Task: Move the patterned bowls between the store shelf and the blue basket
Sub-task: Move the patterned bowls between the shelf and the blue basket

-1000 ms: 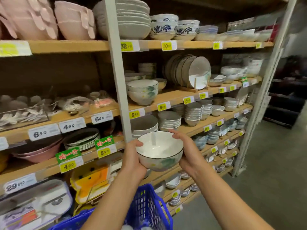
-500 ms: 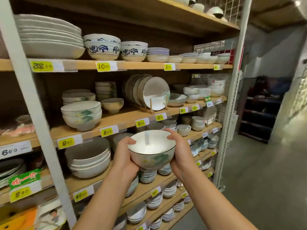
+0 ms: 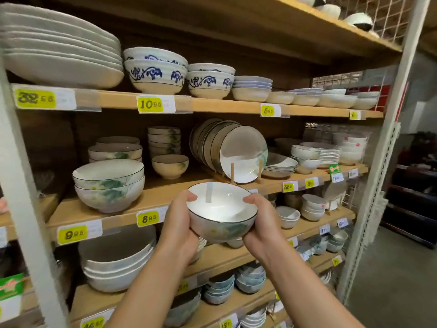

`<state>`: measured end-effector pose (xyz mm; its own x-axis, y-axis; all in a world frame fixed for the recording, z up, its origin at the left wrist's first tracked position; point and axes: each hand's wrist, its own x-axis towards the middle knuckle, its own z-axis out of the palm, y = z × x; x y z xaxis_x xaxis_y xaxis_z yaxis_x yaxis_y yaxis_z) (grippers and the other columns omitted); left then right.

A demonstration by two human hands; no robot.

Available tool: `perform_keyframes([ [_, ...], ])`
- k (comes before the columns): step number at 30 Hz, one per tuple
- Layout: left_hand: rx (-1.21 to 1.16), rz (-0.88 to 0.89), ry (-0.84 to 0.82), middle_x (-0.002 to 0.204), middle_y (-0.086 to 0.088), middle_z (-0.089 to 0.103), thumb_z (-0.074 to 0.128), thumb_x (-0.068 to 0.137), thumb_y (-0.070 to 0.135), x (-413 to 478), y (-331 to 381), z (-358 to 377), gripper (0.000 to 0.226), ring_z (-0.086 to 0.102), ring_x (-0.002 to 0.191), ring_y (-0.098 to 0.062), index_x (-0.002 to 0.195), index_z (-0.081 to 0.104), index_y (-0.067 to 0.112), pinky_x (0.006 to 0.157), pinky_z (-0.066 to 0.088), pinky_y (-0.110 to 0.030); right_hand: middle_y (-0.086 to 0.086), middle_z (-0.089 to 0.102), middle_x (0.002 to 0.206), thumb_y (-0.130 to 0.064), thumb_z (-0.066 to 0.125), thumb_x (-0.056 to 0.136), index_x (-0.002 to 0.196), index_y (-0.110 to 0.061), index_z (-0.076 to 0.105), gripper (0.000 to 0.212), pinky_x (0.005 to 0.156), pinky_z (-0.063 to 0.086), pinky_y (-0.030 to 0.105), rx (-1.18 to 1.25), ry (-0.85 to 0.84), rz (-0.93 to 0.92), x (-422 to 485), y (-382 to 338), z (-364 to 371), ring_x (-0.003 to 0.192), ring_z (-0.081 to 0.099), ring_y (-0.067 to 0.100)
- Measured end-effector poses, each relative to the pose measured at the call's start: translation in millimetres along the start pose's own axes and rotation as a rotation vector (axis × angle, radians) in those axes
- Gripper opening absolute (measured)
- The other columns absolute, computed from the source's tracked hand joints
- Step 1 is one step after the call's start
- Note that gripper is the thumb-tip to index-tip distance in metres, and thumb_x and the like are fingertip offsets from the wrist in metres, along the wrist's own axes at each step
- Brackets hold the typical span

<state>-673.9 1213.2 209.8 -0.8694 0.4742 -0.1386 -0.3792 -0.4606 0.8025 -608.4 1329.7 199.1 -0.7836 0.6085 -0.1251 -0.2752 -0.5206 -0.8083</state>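
In the head view, both forearms are reaching up from the bottom edge, converging toward the centre. The left hand point(image 3: 179, 230) and the right hand point(image 3: 262, 223) are cupping one patterned bowl point(image 3: 221, 209) between them. It is being held upright, slightly tilted toward the camera, in the air just in front of the edge of the wooden shelf point(image 3: 151, 197).

The left thumb is hooking over the rim at 9 o'clock, and the right thumb is pressing on the rim at 3 o'clock. The remaining fingers are curling under the bowl's sides, mostly hidden by it. Both wrists are bending inward.

At 9 o'clock from the held bowl, two matching green-flowered bowls point(image 3: 108, 185) are sitting stacked on the shelf. At 12 o'clock, plates point(image 3: 241, 155) are standing on edge in a wooden rack. A yellow price label point(image 3: 149, 218) is sticking to the shelf edge beside the left hand.
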Motion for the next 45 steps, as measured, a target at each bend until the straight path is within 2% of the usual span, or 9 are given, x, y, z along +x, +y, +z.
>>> perform_keyframes([
  [4, -0.014, 0.055, 0.031, 0.097, -0.016, 0.072, 0.050, 0.079, 0.018, 43.7, 14.5, 1.3, 0.035, 0.066, 0.089, -0.034, 0.110, 0.064, 0.012, 0.061, 0.057, -0.037, 0.020, 0.068, 0.111, -0.009, 0.051, 0.079, 0.105, -0.006, 0.064, 0.030, 0.094, 0.050, 0.048, -0.006, -0.035, 0.001, 47.0, -3.9, 25.0, 0.106, 0.061, 0.037],
  [6, -0.003, 0.093, 0.050, 0.105, -0.018, 0.071, 0.048, 0.078, 0.018, 63.9, 22.2, 1.5, 0.041, 0.065, 0.096, -0.036, 0.116, 0.064, 0.010, 0.074, 0.056, -0.041, 0.020, 0.068, 0.110, -0.010, 0.051, 0.079, 0.105, -0.007, 0.063, 0.029, 0.080, 0.053, 0.042, -0.017, -0.062, 0.011, 68.7, -4.2, 35.3, 0.102, 0.061, 0.036],
  [9, -0.014, 0.134, 0.083, 0.099, -0.016, 0.073, 0.047, 0.079, 0.018, 89.5, 33.2, -0.6, 0.038, 0.067, 0.091, -0.034, 0.112, 0.065, 0.011, 0.068, 0.057, -0.038, 0.018, 0.068, 0.107, -0.011, 0.052, 0.078, 0.110, -0.011, 0.061, 0.033, 0.064, 0.056, 0.037, -0.059, -0.107, 0.043, 101.0, -5.1, 48.4, 0.098, 0.062, 0.035],
  [18, 0.014, 0.288, 0.186, 0.092, -0.013, 0.075, 0.044, 0.083, 0.014, 155.7, 63.5, -5.6, 0.027, 0.067, 0.090, -0.032, 0.099, 0.066, 0.011, 0.077, 0.056, -0.039, 0.016, 0.073, 0.102, -0.008, 0.050, 0.080, 0.103, -0.008, 0.067, 0.029, 0.090, 0.053, 0.045, -0.067, -0.288, 0.093, 186.6, -0.5, 91.9, 0.100, 0.065, 0.034],
  [24, -0.052, 0.496, 0.322, 0.081, -0.006, 0.074, 0.042, 0.089, 0.022, 212.5, 74.6, 7.0, 0.028, 0.069, 0.078, -0.022, 0.090, 0.067, 0.012, 0.076, 0.055, -0.034, 0.016, 0.068, 0.108, -0.011, 0.049, 0.086, 0.112, -0.010, 0.061, 0.029, 0.081, 0.055, 0.042, 0.025, -0.272, 0.140, 236.5, 1.2, 128.1, 0.098, 0.064, 0.032],
  [29, -0.135, 0.515, 0.565, 0.105, -0.014, 0.064, 0.048, 0.093, 0.022, 263.9, 92.3, 18.6, 0.028, 0.059, 0.094, -0.028, 0.113, 0.062, 0.008, 0.087, 0.049, -0.037, 0.014, 0.066, 0.103, -0.021, 0.060, 0.083, 0.090, -0.018, 0.061, 0.007, 0.088, 0.053, 0.046, 0.004, -0.205, 0.192, 272.2, 2.4, 159.9, 0.094, 0.063, 0.034],
  [33, -0.085, 0.626, 0.660, 0.099, -0.011, 0.058, 0.043, 0.097, 0.020, 285.3, 101.1, 18.3, 0.023, 0.053, 0.090, -0.023, 0.102, 0.062, 0.008, 0.072, 0.041, -0.028, 0.017, 0.063, 0.120, -0.027, 0.056, 0.085, 0.096, -0.012, 0.063, 0.019, 0.101, 0.046, 0.050, -0.058, -0.199, 0.095, 299.8, 9.3, 183.0, 0.111, 0.058, 0.035],
  [38, 0.025, 0.703, 0.671, 0.122, -0.014, 0.064, 0.039, 0.099, 0.027, 308.3, 99.2, 18.5, 0.033, 0.058, 0.112, -0.030, 0.113, 0.063, 0.009, 0.103, 0.044, -0.038, 0.014, 0.066, 0.116, -0.044, 0.052, 0.071, 0.120, -0.012, 0.062, 0.059, 0.101, 0.046, 0.051, -0.078, -0.247, -0.016, 313.1, 23.7, 188.7, 0.108, 0.061, 0.033],
  [45, 0.256, 0.680, 0.729, 0.129, -0.014, 0.058, 0.032, 0.102, 0.031, 329.3, 93.1, 4.1, 0.040, 0.053, 0.119, -0.031, 0.125, 0.058, 0.011, 0.108, 0.039, -0.044, 0.011, 0.068, 0.096, -0.042, 0.041, 0.088, 0.085, -0.021, 0.062, 0.030, 0.089, 0.052, 0.045, -0.235, -0.155, -0.171, 336.0, 32.3, 186.9, 0.092, 0.063, 0.028],
])
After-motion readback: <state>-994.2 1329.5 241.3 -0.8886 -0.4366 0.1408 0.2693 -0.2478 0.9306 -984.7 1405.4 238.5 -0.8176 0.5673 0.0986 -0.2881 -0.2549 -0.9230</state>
